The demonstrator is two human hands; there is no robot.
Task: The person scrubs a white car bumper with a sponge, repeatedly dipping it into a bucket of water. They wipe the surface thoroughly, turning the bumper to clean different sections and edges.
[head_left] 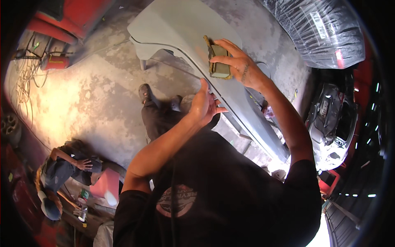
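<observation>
A long grey car body panel (181,25), likely a bumper or fender, runs diagonally in front of me from the upper middle to the lower right. My right hand (243,68) grips a boxy sanding block (221,68) with a worn, brownish sheet folded up at its left side. The block rests on the panel's upper face; its underside is hidden. At the panel's near edge, my left hand (201,105) has its thumb up along the rim and its fingers curled beneath, holding the edge.
A person (61,171) crouches at lower left beside a red panel (108,183). Tangled cables (25,92) and a red machine (55,62) lie at far left. A plastic-wrapped car (321,31) stands upper right, above a partly dismantled car (332,119).
</observation>
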